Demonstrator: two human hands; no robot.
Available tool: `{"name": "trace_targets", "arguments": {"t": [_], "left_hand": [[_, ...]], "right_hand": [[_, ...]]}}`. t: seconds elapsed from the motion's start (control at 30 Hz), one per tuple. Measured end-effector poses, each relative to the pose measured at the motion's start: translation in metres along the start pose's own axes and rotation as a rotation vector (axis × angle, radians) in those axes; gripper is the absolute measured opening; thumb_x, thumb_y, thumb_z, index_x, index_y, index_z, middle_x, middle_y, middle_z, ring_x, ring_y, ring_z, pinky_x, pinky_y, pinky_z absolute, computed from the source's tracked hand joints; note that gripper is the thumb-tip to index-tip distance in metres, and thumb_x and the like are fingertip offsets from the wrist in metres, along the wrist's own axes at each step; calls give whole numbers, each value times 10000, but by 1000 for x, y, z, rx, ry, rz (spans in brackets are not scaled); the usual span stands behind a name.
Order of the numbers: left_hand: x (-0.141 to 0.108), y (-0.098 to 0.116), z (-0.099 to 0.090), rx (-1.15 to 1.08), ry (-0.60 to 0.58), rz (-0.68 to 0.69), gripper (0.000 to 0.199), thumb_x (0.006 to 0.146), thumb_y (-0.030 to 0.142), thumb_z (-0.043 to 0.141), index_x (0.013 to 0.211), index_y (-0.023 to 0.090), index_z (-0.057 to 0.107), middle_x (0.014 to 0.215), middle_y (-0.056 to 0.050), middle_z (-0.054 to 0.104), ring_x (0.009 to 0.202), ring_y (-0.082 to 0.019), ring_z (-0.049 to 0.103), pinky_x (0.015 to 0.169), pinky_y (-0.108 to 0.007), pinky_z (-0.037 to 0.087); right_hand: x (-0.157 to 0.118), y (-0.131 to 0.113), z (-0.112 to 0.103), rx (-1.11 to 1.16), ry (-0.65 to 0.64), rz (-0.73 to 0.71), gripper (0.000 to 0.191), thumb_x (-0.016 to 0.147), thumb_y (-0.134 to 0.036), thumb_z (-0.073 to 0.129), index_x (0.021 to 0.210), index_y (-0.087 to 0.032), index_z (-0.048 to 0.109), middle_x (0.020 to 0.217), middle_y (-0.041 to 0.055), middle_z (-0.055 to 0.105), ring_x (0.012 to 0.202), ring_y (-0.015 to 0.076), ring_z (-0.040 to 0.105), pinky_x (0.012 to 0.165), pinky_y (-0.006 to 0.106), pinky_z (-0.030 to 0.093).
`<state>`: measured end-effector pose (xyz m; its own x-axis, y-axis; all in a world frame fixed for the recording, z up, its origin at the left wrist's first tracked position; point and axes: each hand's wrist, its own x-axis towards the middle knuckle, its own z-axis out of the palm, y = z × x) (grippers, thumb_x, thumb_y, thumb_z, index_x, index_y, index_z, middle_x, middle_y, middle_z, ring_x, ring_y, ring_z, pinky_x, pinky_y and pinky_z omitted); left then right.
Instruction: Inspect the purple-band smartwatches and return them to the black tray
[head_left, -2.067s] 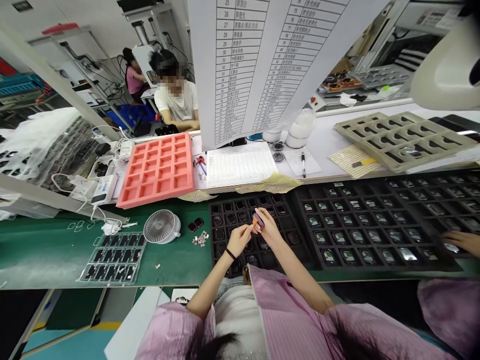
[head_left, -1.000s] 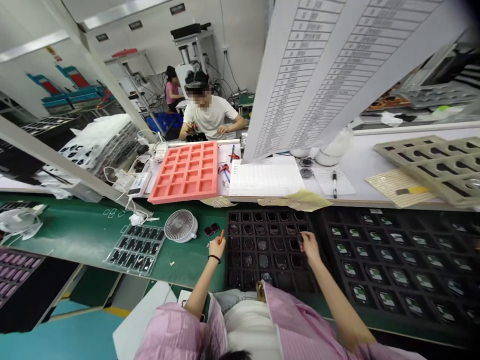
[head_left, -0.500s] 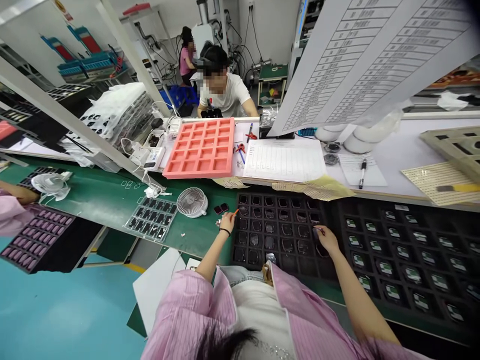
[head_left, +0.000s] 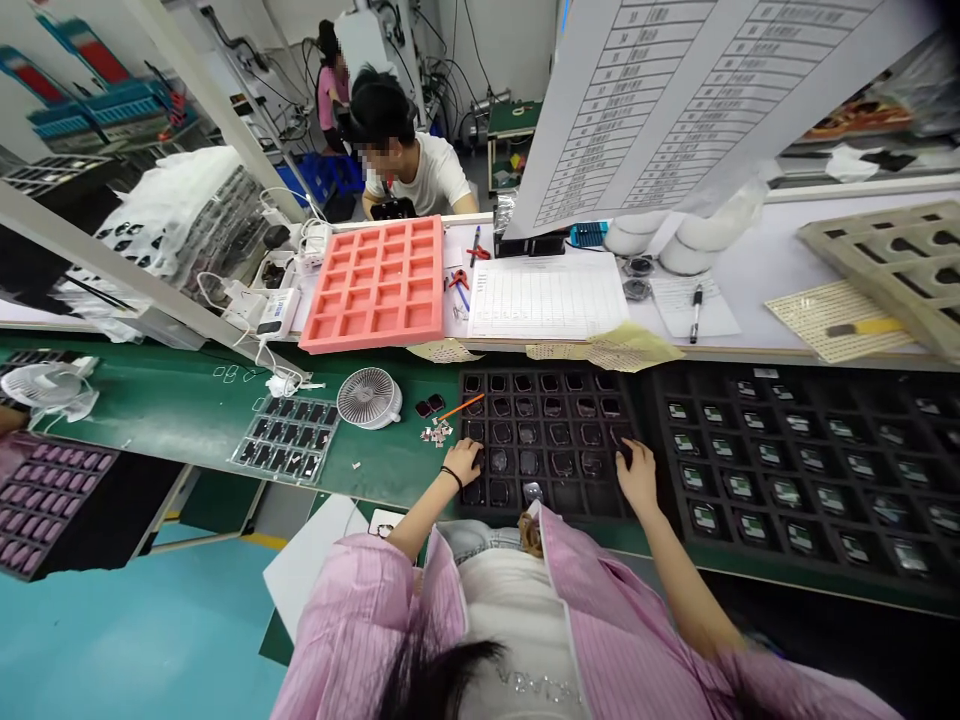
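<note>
My left hand [head_left: 463, 462] rests on the near left corner of a black compartment tray [head_left: 555, 382], with nothing visible in its fingers. My right hand [head_left: 637, 478] sits on that tray's right side, fingertips down at a cell holding a dark item. Whether those fingers grip it is hidden. An orange-tipped stick [head_left: 461, 407] lies across the tray's top left corner, out of both hands. Just left of the tray are a small heap of metal pieces [head_left: 436, 433] and two small dark pieces [head_left: 429, 406] on the green mat [head_left: 172, 400].
To the right stands a larger black tray [head_left: 795, 470] of green-labelled items. A white desk fan [head_left: 367, 397] and a clear tray of black pieces [head_left: 286, 440] are on the left. Behind lie a pink foam tray [head_left: 373, 285] and a paper form [head_left: 547, 297]. A co-worker [head_left: 409, 175] sits opposite.
My left hand has let go of the orange-tipped stick, which now lies on the tray corner. That hand has dropped to the tray's near edge. My right hand has moved slightly nearer.
</note>
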<state>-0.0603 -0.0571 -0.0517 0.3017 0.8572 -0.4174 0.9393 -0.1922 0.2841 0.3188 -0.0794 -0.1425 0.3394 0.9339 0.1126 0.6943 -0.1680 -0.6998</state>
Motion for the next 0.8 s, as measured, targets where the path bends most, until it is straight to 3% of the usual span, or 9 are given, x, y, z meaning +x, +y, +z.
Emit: {"name": "trace_targets", "arguments": {"t": [0.33, 0.47, 0.6, 0.8], "left_hand": [[9, 3, -1, 42, -9, 52, 470, 698, 214, 696, 1137, 173, 535, 1142, -118, 551, 1090, -275, 551, 950, -392, 464], [16, 18, 0, 29, 16, 138, 455, 749, 223, 655, 1183, 208, 518, 1192, -90, 528, 1122, -234, 535, 986, -351, 450], [25, 33, 6, 40, -30, 187, 454, 704, 119, 685, 1137, 189, 564, 1119, -98, 584, 1093, -248, 545, 956, -350, 463], [28, 39, 3, 49, -57, 212, 429, 694, 109, 709, 1108, 185, 624, 1053, -107, 628, 1057, -259, 556, 953, -359, 455]], "right_hand": [[-40, -11, 2, 16, 67, -13, 381, 820, -339, 416, 1108, -146, 574, 1166, 193, 499, 1143, 345, 457, 966, 541, 376], [-47, -14, -3, 33, 80, -7, 370, 830, -336, 410, 1109, -152, 569, 1166, 181, 486, 1158, 330, 453, 994, 520, 370], [-53, -17, -6, 38, 77, -4, 338, 831, -331, 422, 1095, -181, 572, 1155, 155, 485, 1154, 319, 465, 1001, 512, 378], [-60, -22, -9, 54, 80, -1, 328, 831, -327, 425, 1085, -186, 575, 1141, 149, 481, 1138, 316, 473, 990, 512, 392]]}}
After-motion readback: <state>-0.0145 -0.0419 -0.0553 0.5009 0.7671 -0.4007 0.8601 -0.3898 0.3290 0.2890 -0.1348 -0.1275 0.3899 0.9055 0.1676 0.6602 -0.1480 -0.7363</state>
